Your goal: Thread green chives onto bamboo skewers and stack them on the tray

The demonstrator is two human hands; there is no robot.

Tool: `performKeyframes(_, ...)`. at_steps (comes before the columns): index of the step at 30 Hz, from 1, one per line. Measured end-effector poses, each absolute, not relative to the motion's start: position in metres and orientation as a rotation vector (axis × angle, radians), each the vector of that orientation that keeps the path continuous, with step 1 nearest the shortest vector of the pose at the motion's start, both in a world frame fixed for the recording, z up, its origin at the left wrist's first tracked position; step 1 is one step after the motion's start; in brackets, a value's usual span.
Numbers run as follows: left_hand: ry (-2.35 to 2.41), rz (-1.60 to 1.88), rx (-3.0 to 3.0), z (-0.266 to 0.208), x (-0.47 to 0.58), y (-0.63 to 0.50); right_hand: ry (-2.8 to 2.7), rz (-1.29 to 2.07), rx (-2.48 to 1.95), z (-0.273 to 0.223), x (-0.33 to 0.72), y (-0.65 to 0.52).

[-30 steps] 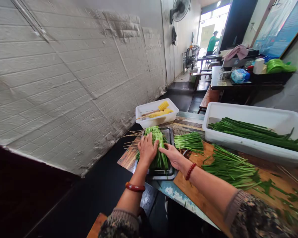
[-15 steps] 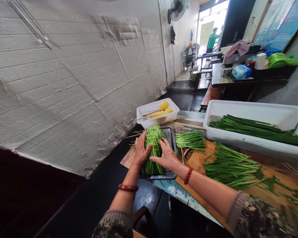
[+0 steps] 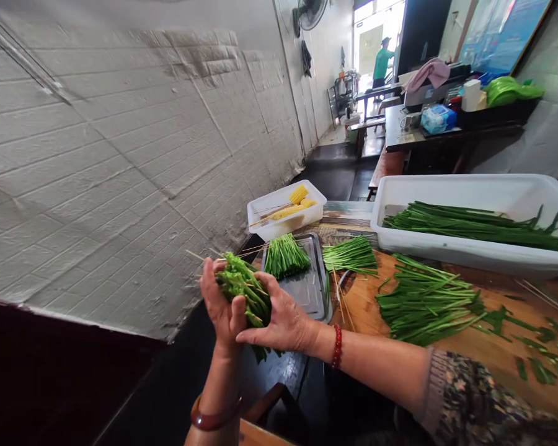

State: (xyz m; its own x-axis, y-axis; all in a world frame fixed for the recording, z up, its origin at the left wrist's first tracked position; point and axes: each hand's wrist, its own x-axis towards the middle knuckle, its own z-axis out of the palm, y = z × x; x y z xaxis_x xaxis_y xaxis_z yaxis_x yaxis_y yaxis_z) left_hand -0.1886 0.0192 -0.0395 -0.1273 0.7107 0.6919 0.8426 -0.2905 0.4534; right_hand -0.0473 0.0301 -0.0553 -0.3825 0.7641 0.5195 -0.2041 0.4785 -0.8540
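Note:
Between my left hand [image 3: 223,316] and my right hand [image 3: 286,319] is a thick bundle of skewered garlic chives [image 3: 246,288], lifted off the tray and tilted. The fingers of both hands curl round its sides, and thin wooden skewers poke out past my left fingers. Behind the bundle, the metal tray [image 3: 314,288] still carries another pile of cut chives [image 3: 286,257]. Right of the tray, more chives [image 3: 351,255] lie beside a few loose skewers [image 3: 343,300]. A larger heap of chives [image 3: 423,303] spreads over the wooden cutting board [image 3: 363,310].
A white tub [image 3: 283,230] with skewered yellow corn stands behind the tray. The long white bin [image 3: 469,244] at the right holds long chives. A brick-patterned wall [image 3: 121,186] runs along the left. Farther back are a cluttered table [image 3: 395,127] and a person in green [image 3: 382,62].
Both hands have closed round part of the chives and lifted it from the tray, toward me and left. More of the tray's bottom shows. The whole view has shifted slightly.

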Motion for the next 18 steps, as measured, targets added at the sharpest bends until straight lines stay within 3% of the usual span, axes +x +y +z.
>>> performKeyframes(6,-1.744,-1.219,-1.889,-0.003,-0.163,0.026,-1.379,1.456,-0.522,-0.045,-0.036,0.041)
performKeyframes(10,-1.993,-1.027,-1.905,-0.043,-0.144,0.075,-1.188,1.699,-0.779,-0.074,-0.020,0.075)
performKeyframes(13,-2.239,-0.923,-1.929,-0.085,-0.137,0.108,-1.186,1.661,-0.854,-0.093,-0.014,0.097)
performKeyframes(18,-2.297,-1.061,-1.960,-0.120,-0.144,0.125,-1.258,1.503,-1.009,-0.110,-0.006,0.108)
